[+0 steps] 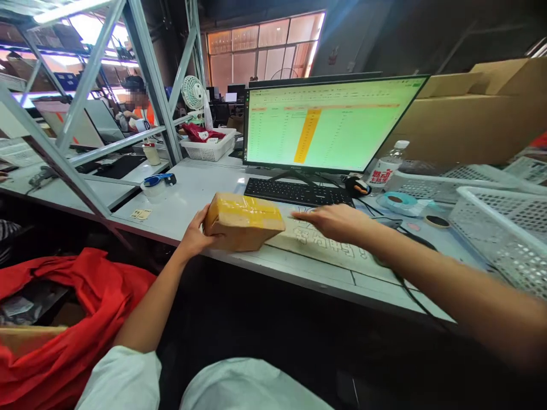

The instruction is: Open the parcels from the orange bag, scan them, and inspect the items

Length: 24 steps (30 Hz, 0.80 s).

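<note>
At the near edge of the desk (188,196), my left hand (194,232) is closed on the parcel (243,221) at its left end. The thumb is up the side and the fingers are hidden behind it. The parcel sits tilted just in front of that hand, low over the desk; I cannot tell whether its bottom edge touches.

My right hand (337,223) is open and flat, palm down and holding nothing, just right of the parcel with its fingertips pointing at it. The keyboard (298,192) lies just beyond those fingers, with the monitor (329,122) behind it.

A one-end hold leaves the far end free to sag, I judge. A firm pinch, with the box kept low and the open hand close, would steady it.

The parcel is a small brown box, bound in glossy yellowish tape that catches the light, with its edges a little soft. A red bag (77,319) lies below my left arm, and a white basket (504,228) stands well off past my right.
</note>
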Tool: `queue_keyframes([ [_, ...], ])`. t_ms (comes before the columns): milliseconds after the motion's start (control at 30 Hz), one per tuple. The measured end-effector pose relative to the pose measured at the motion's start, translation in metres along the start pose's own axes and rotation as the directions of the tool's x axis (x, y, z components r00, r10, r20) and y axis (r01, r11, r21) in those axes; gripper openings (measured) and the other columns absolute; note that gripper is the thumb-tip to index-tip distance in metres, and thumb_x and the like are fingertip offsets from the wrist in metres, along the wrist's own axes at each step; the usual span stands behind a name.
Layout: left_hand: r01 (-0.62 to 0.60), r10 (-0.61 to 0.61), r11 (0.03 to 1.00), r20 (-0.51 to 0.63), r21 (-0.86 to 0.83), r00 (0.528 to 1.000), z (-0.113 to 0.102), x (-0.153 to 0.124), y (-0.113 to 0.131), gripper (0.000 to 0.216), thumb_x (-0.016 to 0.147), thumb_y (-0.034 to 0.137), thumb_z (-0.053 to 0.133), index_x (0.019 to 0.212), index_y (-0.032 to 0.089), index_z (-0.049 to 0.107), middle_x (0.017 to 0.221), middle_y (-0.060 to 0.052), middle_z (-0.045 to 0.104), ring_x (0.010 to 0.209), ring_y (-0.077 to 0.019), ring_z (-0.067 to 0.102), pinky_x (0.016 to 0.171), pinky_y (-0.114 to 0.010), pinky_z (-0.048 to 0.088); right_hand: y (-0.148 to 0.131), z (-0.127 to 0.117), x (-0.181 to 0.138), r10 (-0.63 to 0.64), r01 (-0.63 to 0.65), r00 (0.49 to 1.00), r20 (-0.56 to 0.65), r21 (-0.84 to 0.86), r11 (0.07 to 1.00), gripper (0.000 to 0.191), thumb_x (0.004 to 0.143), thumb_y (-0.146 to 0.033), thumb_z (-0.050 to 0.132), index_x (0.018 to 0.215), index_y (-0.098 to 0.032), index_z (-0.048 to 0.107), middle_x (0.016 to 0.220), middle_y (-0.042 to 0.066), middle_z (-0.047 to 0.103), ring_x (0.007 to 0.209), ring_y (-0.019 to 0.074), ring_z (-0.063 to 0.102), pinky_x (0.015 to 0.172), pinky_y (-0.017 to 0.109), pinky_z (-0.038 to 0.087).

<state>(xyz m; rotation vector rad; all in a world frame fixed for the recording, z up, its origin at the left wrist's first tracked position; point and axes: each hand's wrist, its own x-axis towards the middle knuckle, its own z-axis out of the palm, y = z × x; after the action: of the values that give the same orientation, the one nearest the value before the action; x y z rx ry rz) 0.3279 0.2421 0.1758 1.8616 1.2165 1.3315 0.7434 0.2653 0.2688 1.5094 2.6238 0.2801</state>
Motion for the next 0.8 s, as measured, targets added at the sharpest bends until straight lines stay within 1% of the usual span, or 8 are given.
queue_keyframes([
  [100, 0.101, -0.084, 0.982, 0.111, -0.159, 0.990, 0.003, 0.010, -0.026, 0.119, 0.062, 0.048, 0.095, 0.163, 0.019, 0.039, 0.165, -0.016, 0.043, 0.156, -0.0360, 0.036, 0.131, -0.045, 0.028, 0.042, 0.042, -0.024, 0.233, -0.232, 0.963, 0.133, -0.021, 0.973, 0.047, 0.094, -0.021, 0.049, 0.131, -0.028, 0.077, 0.087, 0.016, 0.075, 0.062, 0.0237, 0.062, 0.059, 0.034, 0.041],
  [233, 0.166, -0.102, 0.971, 0.332, -0.171, 0.938, 0.012, 0.028, -0.038, 0.118, 0.064, 0.053, 0.094, 0.163, 0.022, 0.040, 0.165, -0.014, 0.046, 0.157, -0.0374, 0.036, 0.132, -0.049, 0.028, 0.026, 0.085, -0.042, 0.316, -0.315, 0.943, 0.107, -0.028, 0.949, 0.057, 0.105, -0.030, 0.035, 0.161, -0.033, 0.048, 0.110, 0.018, 0.072, 0.091, 0.0311, 0.070, 0.072, 0.039, 0.050],
  [300, 0.127, -0.087, 0.985, 0.305, -0.115, 0.948, 0.013, 0.028, -0.026, 0.122, 0.067, 0.059, 0.091, 0.167, 0.023, 0.030, 0.171, -0.014, 0.036, 0.160, -0.0374, 0.030, 0.132, -0.051, 0.025, 0.008, 0.106, -0.043, 0.334, -0.334, 0.940, 0.064, -0.017, 0.942, 0.057, 0.106, -0.032, 0.033, 0.161, -0.033, 0.047, 0.113, 0.018, 0.069, 0.102, 0.0324, 0.068, 0.079, 0.040, 0.052],
  [400, -0.098, 0.087, 0.991, 0.116, 0.094, 0.989, 0.022, 0.014, 0.014, 0.119, 0.079, 0.064, 0.084, 0.170, 0.026, 0.018, 0.176, -0.014, 0.023, 0.163, -0.0347, 0.021, 0.133, -0.053, 0.022, -0.005, 0.124, -0.038, 0.338, -0.336, 0.941, -0.036, 0.056, 0.940, 0.054, 0.106, -0.033, 0.036, 0.154, -0.027, 0.058, 0.121, 0.020, 0.066, 0.111, 0.0349, 0.065, 0.090, 0.047, 0.054],
  [500, -0.339, 0.325, 0.843, 0.106, 0.418, 0.940, 0.053, 0.000, 0.049, 0.091, 0.090, 0.063, 0.074, 0.163, 0.024, 0.038, 0.168, -0.014, 0.041, 0.158, -0.0347, 0.032, 0.131, -0.052, 0.024, -0.003, 0.106, -0.019, 0.298, -0.238, 0.930, -0.214, 0.267, 0.934, 0.050, 0.105, -0.036, 0.040, 0.143, -0.018, 0.067, 0.132, 0.021, 0.064, 0.120, 0.0349, 0.063, 0.103, 0.051, 0.052],
  [633, -0.350, 0.421, 0.671, 0.053, 0.653, 0.905, 0.100, 0.002, 0.046, 0.056, 0.100, 0.056, 0.064, 0.142, 0.020, 0.064, 0.139, -0.014, 0.069, 0.131, -0.0329, 0.059, 0.113, -0.048, 0.038, -0.017, 0.044, 0.030, 0.201, 0.068, 0.877, -0.437, 0.528, 0.847, 0.048, 0.106, -0.047, 0.046, 0.143, -0.023, 0.065, 0.134, 0.013, 0.065, 0.123, 0.0281, 0.063, 0.107, 0.046, 0.052],
  [700, -0.353, 0.474, 0.632, 0.016, 0.690, 0.880, 0.111, 0.006, 0.032, 0.050, 0.100, 0.055, 0.064, 0.136, 0.021, 0.068, 0.131, -0.012, 0.073, 0.119, -0.0302, 0.064, 0.103, -0.045, 0.040, -0.035, 0.017, 0.054, 0.101, 0.147, 0.910, -0.403, 0.540, 0.829, 0.048, 0.102, -0.050, 0.054, 0.140, -0.023, 0.067, 0.132, 0.012, 0.065, 0.120, 0.0272, 0.064, 0.105, 0.042, 0.053],
  [800, -0.385, 0.541, 0.599, 0.000, 0.702, 0.841, 0.111, 0.009, 0.018, 0.043, 0.100, 0.056, 0.064, 0.124, 0.021, 0.073, 0.118, -0.009, 0.078, 0.104, -0.0262, 0.067, 0.094, -0.043, 0.039, -0.060, -0.007, 0.075, -0.024, 0.125, 0.973, -0.231, 0.437, 0.891, 0.052, 0.096, -0.049, 0.067, 0.138, -0.018, 0.067, 0.125, 0.014, 0.067, 0.111, 0.0272, 0.067, 0.098, 0.039, 0.054],
])
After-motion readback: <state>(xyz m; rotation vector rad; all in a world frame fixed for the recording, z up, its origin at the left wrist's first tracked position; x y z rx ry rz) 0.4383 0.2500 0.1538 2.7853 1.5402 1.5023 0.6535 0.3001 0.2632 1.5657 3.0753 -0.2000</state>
